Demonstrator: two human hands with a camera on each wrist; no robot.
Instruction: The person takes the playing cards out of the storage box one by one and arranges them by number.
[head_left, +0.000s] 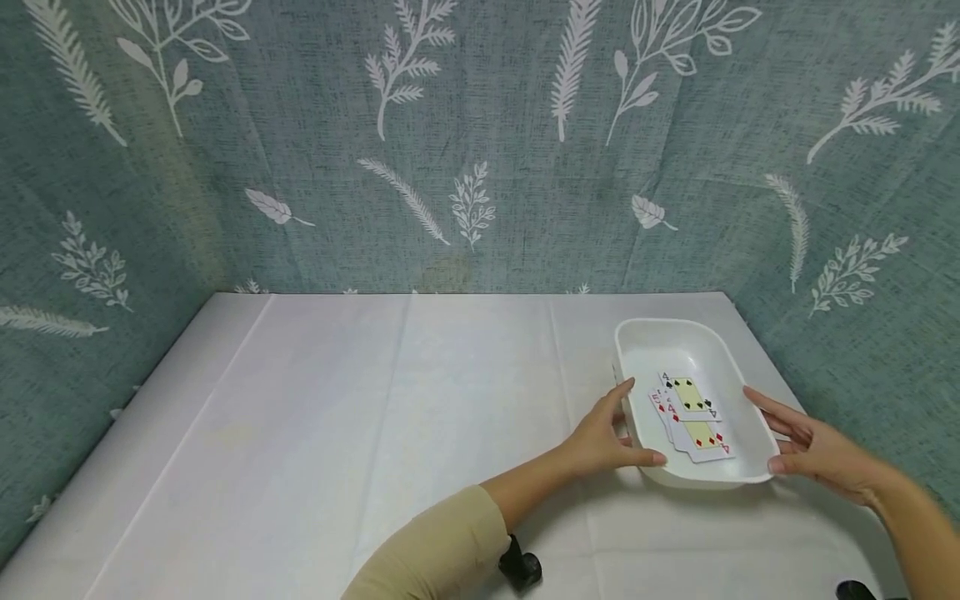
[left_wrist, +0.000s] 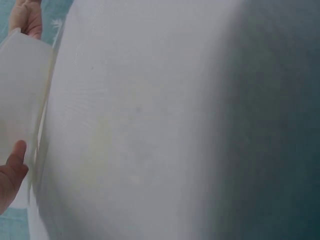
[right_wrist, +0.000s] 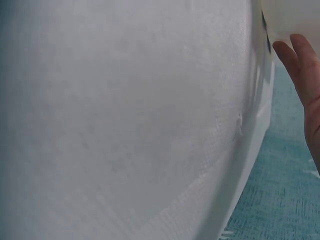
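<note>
A white plastic tray (head_left: pixel 667 348) with rounded corners is at the right of the table in the head view. Several playing cards (head_left: pixel 692 417), with black and red pips, lie overlapping inside it. My left hand (head_left: pixel 606 437) holds the tray's left side, its thumb at the near rim and a fingertip farther up the edge. On the opposite side my right hand (head_left: pixel 813 446) holds it, thumb by the near right corner, fingers along the right wall. The left wrist view catches the tray's side (left_wrist: pixel 25 85) between both hands. Fingers (right_wrist: pixel 295 57) of the right hand touch the tray's underside edge in the right wrist view.
A white cloth covers the table (head_left: pixel 315 433). Green fabric with white leaf prints (head_left: pixel 480 150) stands as a wall behind it and along both sides. A small black device (head_left: pixel 519 567) shows beside the left forearm, another black piece (head_left: pixel 855 590) at the bottom right.
</note>
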